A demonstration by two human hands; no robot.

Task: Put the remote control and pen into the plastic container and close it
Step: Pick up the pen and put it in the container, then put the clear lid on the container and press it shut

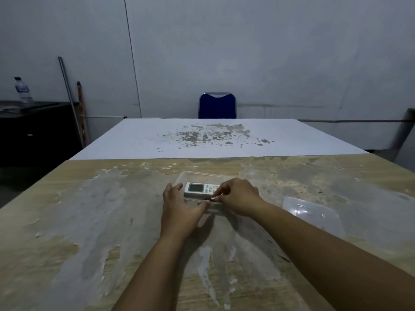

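Note:
A clear plastic container [197,175] sits open on the worn wooden table. A white remote control [197,189] with a grey screen lies inside it. My right hand [239,196] pinches a dark pen [210,199] with a metal band, holding it low over the container's near side beside the remote. My left hand [179,209] rests against the container's near left edge, fingers spread, its thumb close to the pen's tip. The clear lid [314,215] lies on the table to the right, apart from the container.
A white table [213,140] with flaked paint adjoins the far edge. A blue chair [217,106] stands behind it. A dark cabinet [33,126] at left carries a water bottle [22,89]; two poles [74,104] lean on the wall.

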